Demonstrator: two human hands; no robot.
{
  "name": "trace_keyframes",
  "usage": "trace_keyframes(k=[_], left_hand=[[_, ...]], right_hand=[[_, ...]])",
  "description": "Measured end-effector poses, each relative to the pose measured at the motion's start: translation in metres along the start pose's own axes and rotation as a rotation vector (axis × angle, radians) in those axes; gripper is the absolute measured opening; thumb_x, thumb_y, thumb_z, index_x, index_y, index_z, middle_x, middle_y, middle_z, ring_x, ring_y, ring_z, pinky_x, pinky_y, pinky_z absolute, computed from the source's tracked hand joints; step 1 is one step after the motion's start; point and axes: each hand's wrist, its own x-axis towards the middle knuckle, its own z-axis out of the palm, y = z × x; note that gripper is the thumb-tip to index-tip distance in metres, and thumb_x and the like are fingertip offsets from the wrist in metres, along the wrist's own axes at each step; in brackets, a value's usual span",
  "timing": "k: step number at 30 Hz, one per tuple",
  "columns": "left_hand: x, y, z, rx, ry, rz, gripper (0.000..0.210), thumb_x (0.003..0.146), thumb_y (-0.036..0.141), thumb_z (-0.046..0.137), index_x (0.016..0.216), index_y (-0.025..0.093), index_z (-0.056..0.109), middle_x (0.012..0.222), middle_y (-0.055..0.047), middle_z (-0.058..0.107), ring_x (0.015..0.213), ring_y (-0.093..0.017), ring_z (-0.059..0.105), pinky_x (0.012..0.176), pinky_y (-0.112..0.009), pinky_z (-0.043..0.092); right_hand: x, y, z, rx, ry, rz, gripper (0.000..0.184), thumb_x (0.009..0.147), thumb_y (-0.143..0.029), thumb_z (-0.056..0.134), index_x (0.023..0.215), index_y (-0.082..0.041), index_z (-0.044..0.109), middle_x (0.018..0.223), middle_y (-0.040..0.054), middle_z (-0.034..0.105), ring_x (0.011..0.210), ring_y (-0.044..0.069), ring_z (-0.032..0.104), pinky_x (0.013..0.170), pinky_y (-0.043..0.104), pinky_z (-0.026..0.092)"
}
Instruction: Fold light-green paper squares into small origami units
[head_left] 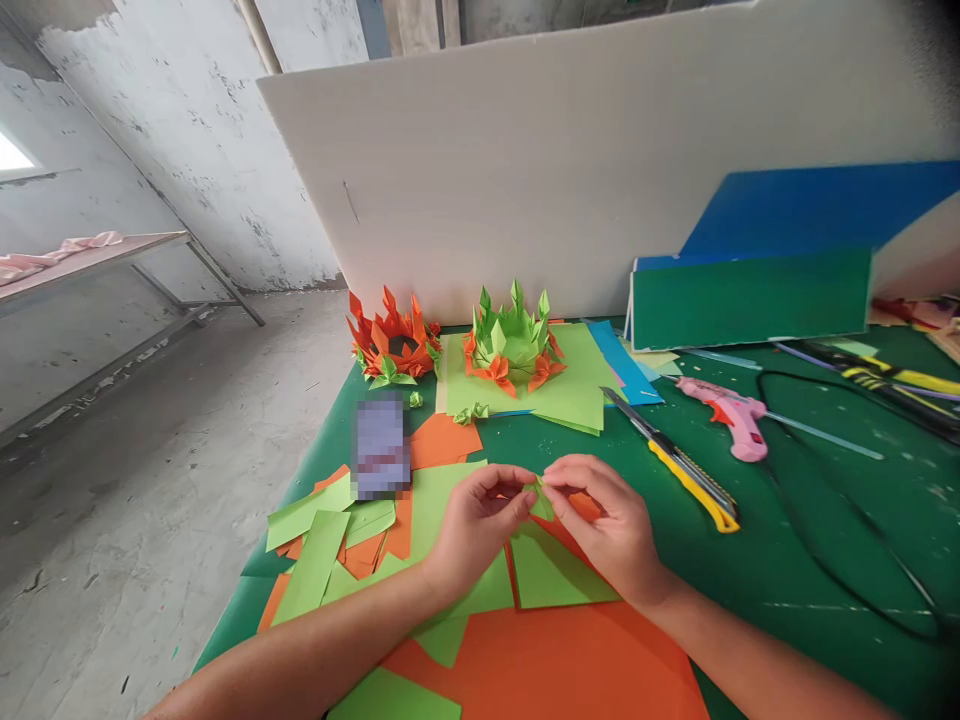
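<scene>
Between my two hands is a small piece of green paper point(541, 502), partly hidden by the fingers. My left hand point(484, 515) pinches its left side with thumb and forefinger. On the other side my right hand point(604, 515) has thumb and fingertips closed on its upper edge. Both hands hover over overlapping sheets, among them a green sheet point(559, 575) and a large orange sheet point(577, 665). Farther back stand a folded-paper crown in green with orange flowers point(514, 335) and an orange one with green pieces point(394, 340).
A utility knife point(675, 465) and a pink glue gun point(731, 415) with a black cord lie to the right. Cut paper strips point(315, 560) and a blurred-out rectangular object point(381, 445) are at left. Green and blue boards point(750, 300) lean against a tall white panel point(525, 180).
</scene>
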Motion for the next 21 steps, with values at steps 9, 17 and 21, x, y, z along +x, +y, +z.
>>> trace_keyframes(k=[9,17,21], left_hand=[[0.0009,0.0076,-0.0015,-0.017,0.042,-0.067,0.026,0.067,0.034,0.080,0.085,0.016,0.072,0.080,-0.002,0.069,0.070,-0.012,0.061,0.068,-0.024,0.050],[0.0028,0.0081,-0.0012,-0.086,0.055,-0.044,0.022,0.063,0.033,0.083,0.076,0.017,0.074,0.073,-0.002,0.070,0.066,-0.012,0.060,0.066,-0.025,0.050],[0.0029,0.0068,-0.0009,-0.065,0.059,-0.046,0.022,0.063,0.034,0.083,0.076,0.018,0.076,0.074,-0.002,0.071,0.067,-0.013,0.061,0.065,-0.026,0.050]], right_hand=[[0.0020,-0.0003,-0.0025,-0.024,-0.057,-0.045,0.015,0.088,-0.015,0.060,0.093,-0.027,0.066,0.094,0.0044,0.066,0.090,0.019,0.065,0.077,0.033,0.055],[0.0023,0.0044,-0.0054,-0.011,-0.108,-0.070,0.015,0.089,-0.014,0.059,0.091,-0.027,0.065,0.095,0.0043,0.064,0.090,0.018,0.064,0.077,0.033,0.055],[0.0031,0.0049,-0.0066,-0.055,-0.122,-0.102,0.018,0.089,-0.013,0.059,0.093,-0.028,0.067,0.094,0.0047,0.061,0.091,0.019,0.063,0.077,0.033,0.054]])
